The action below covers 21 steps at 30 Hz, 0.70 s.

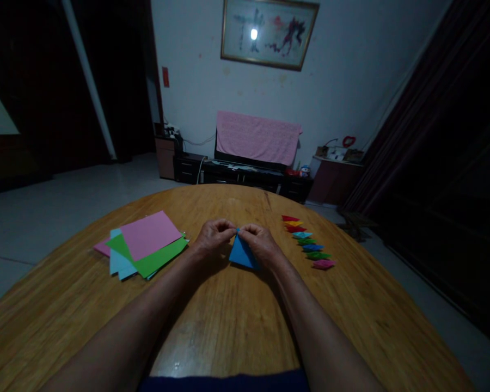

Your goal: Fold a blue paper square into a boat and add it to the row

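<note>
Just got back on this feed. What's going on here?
A person at a wooden table is handling a piece of blue paper, with the left hand and right hand pinching it together at its narrow far end. To the left lies a loose pile of coloured sheets; to the right, a row of small folded paper pieces, the nearest one pink.

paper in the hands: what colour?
Blue paper, best seen in the head view.
</note>
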{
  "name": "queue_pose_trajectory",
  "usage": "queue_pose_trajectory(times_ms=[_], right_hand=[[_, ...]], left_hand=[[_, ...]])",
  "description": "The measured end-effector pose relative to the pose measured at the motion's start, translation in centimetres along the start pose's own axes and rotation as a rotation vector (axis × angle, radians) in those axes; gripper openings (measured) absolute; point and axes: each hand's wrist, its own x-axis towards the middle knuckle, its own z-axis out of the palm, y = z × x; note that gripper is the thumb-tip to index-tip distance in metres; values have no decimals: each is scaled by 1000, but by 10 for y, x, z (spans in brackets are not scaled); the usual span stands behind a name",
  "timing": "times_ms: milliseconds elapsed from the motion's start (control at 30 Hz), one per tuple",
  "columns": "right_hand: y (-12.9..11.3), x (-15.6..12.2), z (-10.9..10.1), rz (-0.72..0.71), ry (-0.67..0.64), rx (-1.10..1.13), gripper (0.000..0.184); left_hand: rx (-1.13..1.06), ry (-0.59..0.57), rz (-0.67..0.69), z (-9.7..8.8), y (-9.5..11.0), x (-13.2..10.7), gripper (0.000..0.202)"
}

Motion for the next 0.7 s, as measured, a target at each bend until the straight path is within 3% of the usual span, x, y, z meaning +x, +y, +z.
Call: queue_pose_trajectory(times_ms=[133, 467, 700], right_hand=[[2, 1, 2, 3, 33, 6, 23], [0, 0, 1, 0, 33, -10, 23], [-3, 0, 0, 24, 50, -26, 25]], left_hand=[[63, 0, 74, 2, -7, 1, 14], [-54, -19, -70, 4, 3, -5, 14], [-78, -57, -76, 2, 4, -6, 17]])
